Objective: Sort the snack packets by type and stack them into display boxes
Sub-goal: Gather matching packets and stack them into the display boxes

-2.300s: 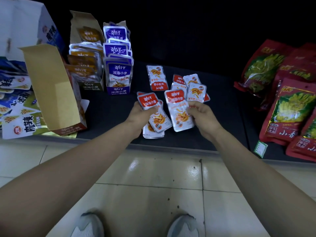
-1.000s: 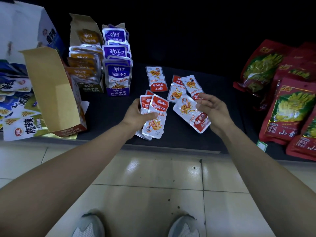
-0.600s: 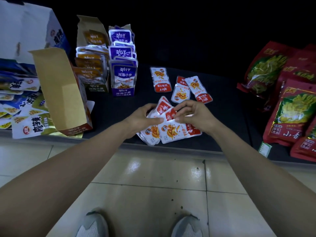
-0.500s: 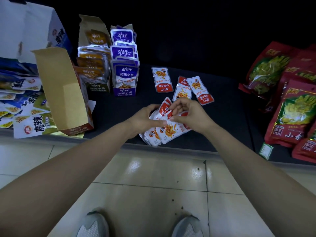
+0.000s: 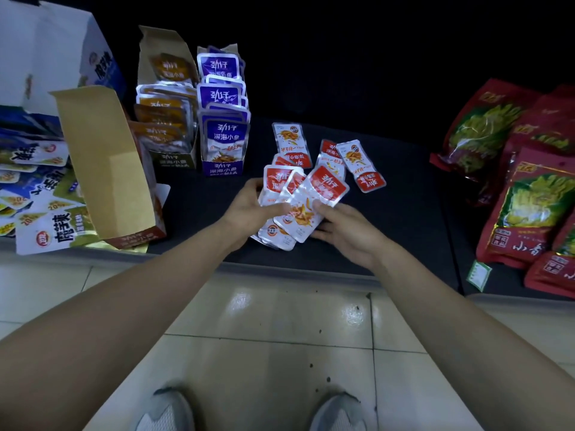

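Note:
My left hand [image 5: 249, 206] grips a fanned stack of red-and-silver snack packets [image 5: 280, 185] above the dark shelf [image 5: 404, 219]. My right hand [image 5: 342, 228] holds the top packet [image 5: 314, 200] of that stack at its lower edge. Three loose red packets [image 5: 361, 164] lie on the shelf just behind. At the back left stand a display box of purple packets [image 5: 224, 132] and one of brown packets [image 5: 165, 129]. An open, empty cardboard display box [image 5: 109, 163] stands at the left.
Large red bags with green pictures [image 5: 535, 206] fill the shelf's right side. White and blue bags [image 5: 34, 181] pile up at far left, under a big white carton [image 5: 53, 54]. A tiled floor and my two shoes lie below the shelf edge.
My right hand brought a red packet from the shelf onto the stack in my left hand. Both hands have lifted the stack slightly and fanned it upright.

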### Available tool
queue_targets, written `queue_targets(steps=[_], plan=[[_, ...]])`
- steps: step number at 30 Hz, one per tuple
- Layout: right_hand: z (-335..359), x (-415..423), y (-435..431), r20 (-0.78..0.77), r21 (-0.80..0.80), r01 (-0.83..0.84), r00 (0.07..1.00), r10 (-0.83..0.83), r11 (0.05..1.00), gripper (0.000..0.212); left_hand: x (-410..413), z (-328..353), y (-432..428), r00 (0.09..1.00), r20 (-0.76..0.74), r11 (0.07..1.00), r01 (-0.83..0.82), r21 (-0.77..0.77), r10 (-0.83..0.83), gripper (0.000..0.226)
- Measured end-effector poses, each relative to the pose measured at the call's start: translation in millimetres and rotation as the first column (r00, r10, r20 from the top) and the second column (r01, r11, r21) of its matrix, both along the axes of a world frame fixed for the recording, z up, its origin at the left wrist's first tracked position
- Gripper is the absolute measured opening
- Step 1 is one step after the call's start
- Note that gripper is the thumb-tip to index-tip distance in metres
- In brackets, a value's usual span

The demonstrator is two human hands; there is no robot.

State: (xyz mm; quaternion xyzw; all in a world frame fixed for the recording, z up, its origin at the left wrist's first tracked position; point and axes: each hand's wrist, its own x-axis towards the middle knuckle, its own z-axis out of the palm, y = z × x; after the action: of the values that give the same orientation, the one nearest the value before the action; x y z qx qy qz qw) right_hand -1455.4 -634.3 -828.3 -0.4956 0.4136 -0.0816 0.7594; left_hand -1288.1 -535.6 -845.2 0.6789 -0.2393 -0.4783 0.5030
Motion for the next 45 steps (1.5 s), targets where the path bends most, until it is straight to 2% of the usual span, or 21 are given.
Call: queue_targets(steps=[2,4,7,8,11,14,17,21,24,29,31,33,35,40,45], plan=[[5.5,9.5,4.1,0.06,-0.05,0.016,0.998,-0.013,0.999,0.023,-4.5,0.4,-1.3,0.997,0.05,0.998,0.061,-0.026,-0.06,0.055],[6.0,15.6,4.2,0.066,-0.174,0.072,0.996,-0.061,0.982,0.028,-9.0,6.0,-1.7,0.986,0.143,0.992,0.094,-0.088,-0.081,0.051],[5.5,19.8,4.1,0.138,-0.247,0.114,0.987,-0.082,0.962,0.033,-10.0,8.9,-4.3,0.902,0.426,0.987,0.12,-0.109,-0.063,0.059],[4.2,21.3,4.6,0.151,-0.253,0.113,0.986,-0.076,0.961,0.035,-9.4,8.3,-3.6,0.88,0.472,0.989,0.112,-0.091,-0.056,0.062],[1.9,27.7,10.6,0.127,-0.26,0.093,0.99,-0.062,0.961,0.04,-11.1,5.0,2.4,0.929,0.366,0.992,0.088,-0.096,-0.047,0.073],[-0.1,35.8,18.3,0.12,-0.257,0.033,0.993,-0.002,0.966,0.041,-10.1,9.1,12.2,0.957,0.283,0.993,0.084,-0.082,-0.057,0.067],[7.6,49.3,26.1,0.137,-0.253,-0.035,0.988,0.071,0.967,0.041,1.8,26.4,23.7,0.934,0.356,0.994,0.054,-0.093,-0.018,0.06],[27.8,83.1,40.3,0.228,-0.19,-0.074,0.966,0.117,0.979,0.038,27.5,63.5,51.2,0.859,0.498,0.991,-0.075,-0.111,0.12,0.054],[48.0,116.1,56.8,0.294,-0.176,-0.136,0.938,0.184,0.975,0.031,46.8,90.4,82.6,0.769,0.594,0.971,-0.194,-0.139,0.238,0.022],[69.4,167.2,88.3,0.292,-0.218,-0.164,0.929,0.225,0.962,0.029,86.2,95.3,131.0,0.602,0.632,0.864,-0.435,-0.253,0.488,0.017],[70.2,180.9,95.7,0.273,-0.245,-0.149,0.938,0.216,0.958,0.022,102.7,77.7,146.1,0.54,0.721,0.864,-0.477,-0.163,0.434,0.032],[68.0,189.9,100.5,0.252,-0.259,-0.143,0.945,0.209,0.955,0.018,114.2,57.9,154.2,0.563,0.754,0.87,-0.492,-0.023,0.338,0.047],[63.3,196.9,104.2,0.22,-0.272,-0.142,0.954,0.205,0.952,0.02,119.2,41.7,155.3,0.596,0.755,0.883,-0.466,0.047,0.274,0.054],[57.6,215.4,115.6,0.162,-0.357,-0.121,0.969,0.189,0.926,0.044,124.5,35.7,154.2,0.602,0.741,0.904,-0.427,-0.016,0.297,0.054],[50.8,229.2,134.9,0.106,-0.463,-0.115,0.977,0.184,0.879,0.04,127.2,32.3,162.8,0.625,0.722,0.922,-0.384,-0.046,0.297,0.059]])
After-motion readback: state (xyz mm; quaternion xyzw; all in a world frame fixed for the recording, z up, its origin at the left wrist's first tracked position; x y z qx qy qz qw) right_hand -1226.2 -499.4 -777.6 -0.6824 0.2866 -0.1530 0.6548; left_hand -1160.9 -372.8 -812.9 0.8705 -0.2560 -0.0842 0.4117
